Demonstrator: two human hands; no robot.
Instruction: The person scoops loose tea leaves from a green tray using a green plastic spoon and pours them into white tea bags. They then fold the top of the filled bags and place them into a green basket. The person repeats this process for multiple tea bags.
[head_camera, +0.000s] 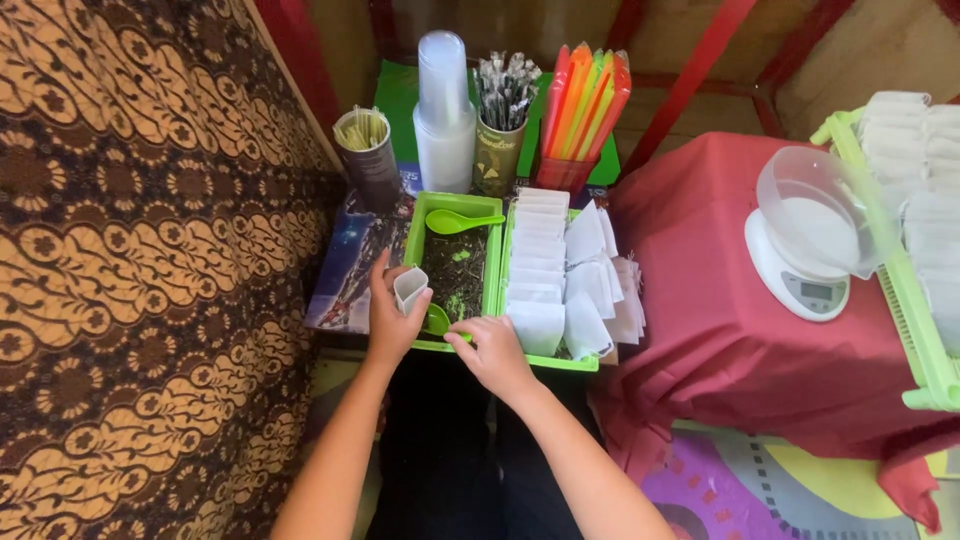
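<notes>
My left hand (392, 315) holds a small white paper pouch (410, 288) upright and open at the near left corner of a green tray (497, 262). My right hand (493, 350) grips a green spoon (437, 320) whose bowl sits just beside the pouch's mouth. The tray's left compartment holds dark loose tea leaves (456, 272) with a second green spoon (458, 221) lying at its far end. The right compartment carries a row of empty white pouches (535, 250), with more spilling to the right.
Behind the tray stand a stack of clear cups (444, 110), a tin of wrapped sticks (500, 125), a tin of straws (366, 150) and bright plastic strips (585, 105). A white scale with a clear bowl (808, 235) sits on a red-clothed table (715, 330). A patterned cloth (140, 260) hangs left.
</notes>
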